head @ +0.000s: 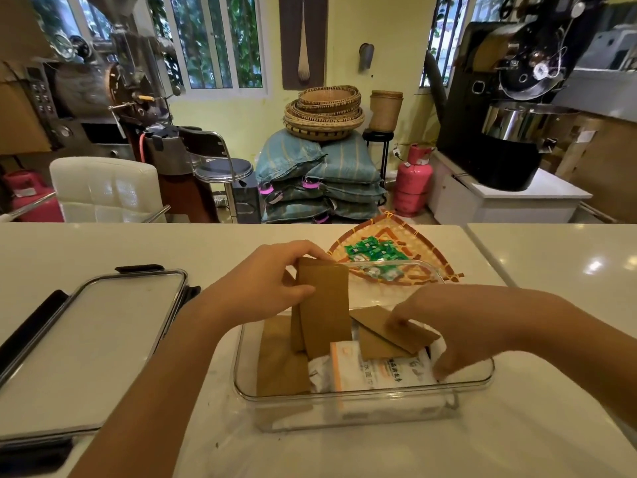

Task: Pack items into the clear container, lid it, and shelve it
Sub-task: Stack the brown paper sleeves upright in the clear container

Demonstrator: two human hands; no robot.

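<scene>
**Cardboard sleeves go into the clear box as packing nears its end**

A white table (103, 243) carries the work, with the lid (93, 343) lying flat at nine o'clock of the clear container (362, 398), its black latches out, seemingly parked within reach for the closing step. The container sits at the centre, near the table's front edge, already holding a white packet (386, 370) along its near side and a flat brown sheet (279, 363) at its left. A woven tray (444, 267) of green sachets (375, 251) waits at twelve o'clock, just behind the container, likely the next supply.

The left hand (275, 281) reaches in from seven o'clock, its grip closed on an upright brown cardboard sleeve (324, 312), thumb in front and fingers behind, holding it on end, apparently so it slots in beside the packet. The right hand (451, 332) comes from four o'clock, palm down, fingers curled into the container; its grip appears to pinch a tilted second sleeve (386, 334), probably steadying it to make room.
</scene>
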